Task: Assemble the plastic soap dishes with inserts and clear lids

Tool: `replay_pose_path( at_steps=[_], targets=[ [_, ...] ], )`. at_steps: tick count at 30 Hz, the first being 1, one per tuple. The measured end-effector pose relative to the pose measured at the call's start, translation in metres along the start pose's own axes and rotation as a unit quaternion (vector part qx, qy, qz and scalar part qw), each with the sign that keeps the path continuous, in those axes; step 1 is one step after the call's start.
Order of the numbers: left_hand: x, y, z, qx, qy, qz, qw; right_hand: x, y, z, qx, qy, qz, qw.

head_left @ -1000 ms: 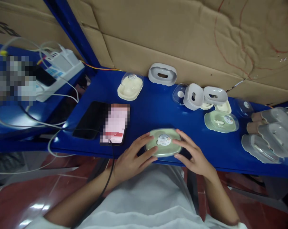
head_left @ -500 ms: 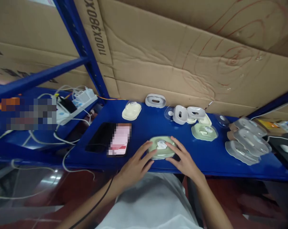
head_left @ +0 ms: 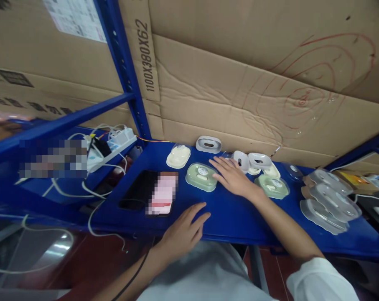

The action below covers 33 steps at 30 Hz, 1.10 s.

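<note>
A light-green soap-dish-like box (head_left: 198,182) with a clear lid and a white round label lies flat on the blue table (head_left: 233,221). Just right of it, my right hand (head_left: 233,179) stretches over the table with its fingers extended and nothing seen in them. Its fingertips are near the box's right edge and partly cover grey oval parts with slots (head_left: 242,159); whether they touch anything, I cannot tell. My left hand (head_left: 185,229) hovers at the table's front edge, fingers apart and holding nothing visible. Another green lidded box (head_left: 271,188) lies right of my right forearm.
At the back are a cream box (head_left: 178,158), a grey slotted oval part (head_left: 208,144) and another one (head_left: 260,161). Clear-lidded grey boxes (head_left: 330,202) are piled on the right. A phone (head_left: 162,194) lies on the left, near a power strip (head_left: 122,140) with cables.
Both hands have come off the green box, which now sits farther back and slightly left. My right hand has moved up toward the grey parts. The view has shifted a little.
</note>
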<state>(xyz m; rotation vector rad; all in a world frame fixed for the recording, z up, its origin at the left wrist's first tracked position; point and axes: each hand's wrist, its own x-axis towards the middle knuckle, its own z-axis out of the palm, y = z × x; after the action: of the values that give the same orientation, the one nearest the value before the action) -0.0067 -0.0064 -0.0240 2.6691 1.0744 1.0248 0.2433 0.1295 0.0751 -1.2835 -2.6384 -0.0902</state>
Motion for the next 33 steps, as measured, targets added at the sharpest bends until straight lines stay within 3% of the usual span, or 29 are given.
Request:
replay_pose_path(
  at_steps=[2,6,8,11,15,17,20,23,25,29,31,33],
  targets=[
    [-0.001,-0.001,0.001,0.005,-0.007,0.007,1.000,0.043,0.012,-0.002,-0.006,-0.005,-0.017,1.000],
    [-0.002,-0.002,0.000,0.015,-0.006,0.024,1.000,0.109,0.031,0.010,-0.080,0.014,0.071,0.994],
    [-0.002,-0.002,-0.001,0.013,-0.002,0.026,1.000,0.125,0.036,0.018,-0.093,0.030,0.107,0.989],
    [-0.002,-0.003,-0.001,0.005,-0.005,0.032,0.999,0.125,0.039,0.021,-0.096,0.044,0.125,0.987],
    [-0.003,-0.005,0.001,-0.010,-0.009,0.027,1.000,0.082,0.029,0.006,-0.088,0.055,0.121,0.987],
    [-0.003,-0.005,0.001,-0.021,-0.009,0.016,1.000,0.039,0.016,-0.003,-0.079,0.090,0.109,0.987],
    [-0.003,-0.003,-0.002,-0.039,0.002,0.010,0.999,-0.044,-0.010,-0.005,-0.063,0.168,0.036,0.983],
    [0.002,0.005,-0.007,-0.054,0.075,-0.011,0.996,-0.118,-0.030,0.009,-0.094,0.160,0.001,0.983],
    [0.014,0.011,-0.012,-0.064,0.150,-0.041,0.986,-0.147,-0.033,0.021,-0.103,0.152,0.021,0.983],
    [0.065,0.010,-0.026,-0.032,0.239,-0.063,0.968,-0.157,-0.026,0.039,-0.081,0.144,0.079,0.983],
    [0.099,0.000,-0.033,0.023,0.237,-0.092,0.967,-0.151,-0.024,0.042,-0.073,0.127,0.078,0.986],
    [0.132,-0.018,-0.041,0.074,0.186,-0.183,0.962,-0.145,-0.024,0.043,-0.061,0.112,0.065,0.990]
  ],
)
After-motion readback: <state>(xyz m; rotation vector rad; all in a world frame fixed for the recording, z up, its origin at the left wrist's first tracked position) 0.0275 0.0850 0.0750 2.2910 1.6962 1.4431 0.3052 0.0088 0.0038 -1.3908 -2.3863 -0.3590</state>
